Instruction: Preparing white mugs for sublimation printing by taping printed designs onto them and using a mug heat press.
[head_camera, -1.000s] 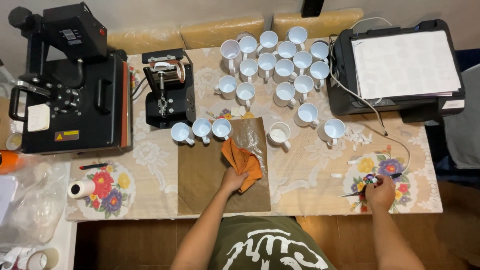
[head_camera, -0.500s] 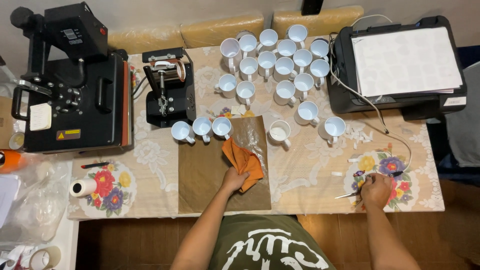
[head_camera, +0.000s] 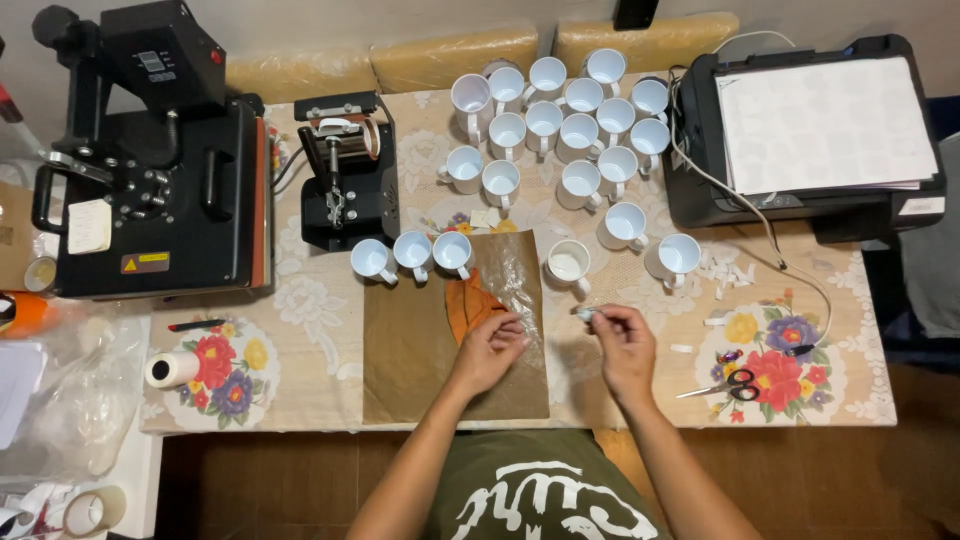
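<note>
1. Head view, hands: the left hand (head_camera: 490, 350) rests on the clear film (head_camera: 515, 290) over the brown sheet (head_camera: 420, 350), its fingers (head_camera: 512, 327) curled and pinching the film's edge; what lies under the palm is hidden
2. The right hand (head_camera: 625, 345) hovers just right of the sheet, its fingers (head_camera: 600, 313) pinched on a small pale piece (head_camera: 585, 314) too small to identify
3. An orange cloth (head_camera: 470, 305) lies on the sheet beneath the film, its lower part covered by the left hand
4. Three mugs (head_camera: 413, 252) stand in a row along the sheet's top edge; one more mug (head_camera: 568, 264) stands just beside its top right corner
5. A cluster of white mugs (head_camera: 560, 120) crowds the far middle of the tabletop (head_camera: 310, 370); the rearmost ones overlap and are hard to count
6. Scissors (head_camera: 725, 385) lie on the floral print well right of the right hand, untouched
7. The mug press (head_camera: 345, 175) and the flat press (head_camera: 150, 170) stand at far left; the flat press is partly cut off at the top edge
8. The printer (head_camera: 810, 130) sits at far right, with a cable (head_camera: 745, 215) trailing from it across the tabletop
9. A tape roll (head_camera: 172, 368) lies at the left; the clutter beyond it is cut off and unclear
</note>
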